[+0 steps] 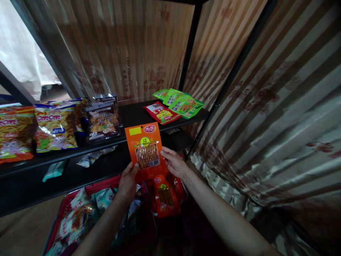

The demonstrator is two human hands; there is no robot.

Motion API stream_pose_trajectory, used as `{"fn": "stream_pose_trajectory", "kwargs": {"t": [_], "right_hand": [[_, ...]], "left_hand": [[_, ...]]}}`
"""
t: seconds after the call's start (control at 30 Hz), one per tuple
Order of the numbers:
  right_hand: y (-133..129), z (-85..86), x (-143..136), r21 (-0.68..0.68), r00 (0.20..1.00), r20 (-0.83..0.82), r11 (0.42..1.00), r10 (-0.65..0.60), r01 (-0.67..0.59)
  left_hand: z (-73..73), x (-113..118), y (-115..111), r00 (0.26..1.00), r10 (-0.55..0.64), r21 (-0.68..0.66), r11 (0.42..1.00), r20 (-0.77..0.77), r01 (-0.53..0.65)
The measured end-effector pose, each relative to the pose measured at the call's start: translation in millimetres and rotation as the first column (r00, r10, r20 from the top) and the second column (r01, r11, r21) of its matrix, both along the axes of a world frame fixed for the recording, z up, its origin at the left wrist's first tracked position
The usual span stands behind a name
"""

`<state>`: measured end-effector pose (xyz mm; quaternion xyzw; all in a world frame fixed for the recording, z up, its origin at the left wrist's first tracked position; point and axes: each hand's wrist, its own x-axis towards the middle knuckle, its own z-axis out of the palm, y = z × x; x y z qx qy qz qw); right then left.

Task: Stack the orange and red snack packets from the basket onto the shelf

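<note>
Between my hands, an orange snack packet (147, 155) with a clear window stands upright in front of the shelf edge. My left hand (128, 183) grips its lower left edge, thumb on the front. My right hand (174, 161) pinches its right edge, thumb in front; the fingers behind are hidden. Just below is a smaller-looking orange packet (165, 197) of the same kind, with more orange wrapping behind it. A red packet (161, 113) and several green snack packets (183, 103) lie on the shelf beyond my hands.
The black shelf (133, 113) also carries a dark brown snack bag (103, 121), a yellow-and-blue bag (56, 126) and an orange noodle-snack bag (16, 133). Below, a red basket (60, 213) holds several packets. A teal packet (54, 170) rests on the lower shelf. Striped curtains (266, 106) hang behind and right.
</note>
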<state>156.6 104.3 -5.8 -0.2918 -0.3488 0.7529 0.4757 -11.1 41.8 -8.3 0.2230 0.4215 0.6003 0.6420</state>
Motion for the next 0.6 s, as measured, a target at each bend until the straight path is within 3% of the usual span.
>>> {"fn": "stream_pose_trajectory", "kwargs": {"t": [0.4, 0.6], "right_hand": [[-1.4, -3.6, -2.7, -0.039, 1.0, -0.021, 0.999, -0.007, 0.006], [-1.3, -2.7, -2.5, -0.042, 1.0, 0.012, 0.999, -0.015, 0.016]], "left_hand": [[4.6, -0.4, -2.9, 1.0, 0.012, -0.031, 0.999, 0.007, -0.012], [-1.0, -3.3, -0.7, 1.0, -0.015, -0.013, 1.0, 0.023, 0.015]]}}
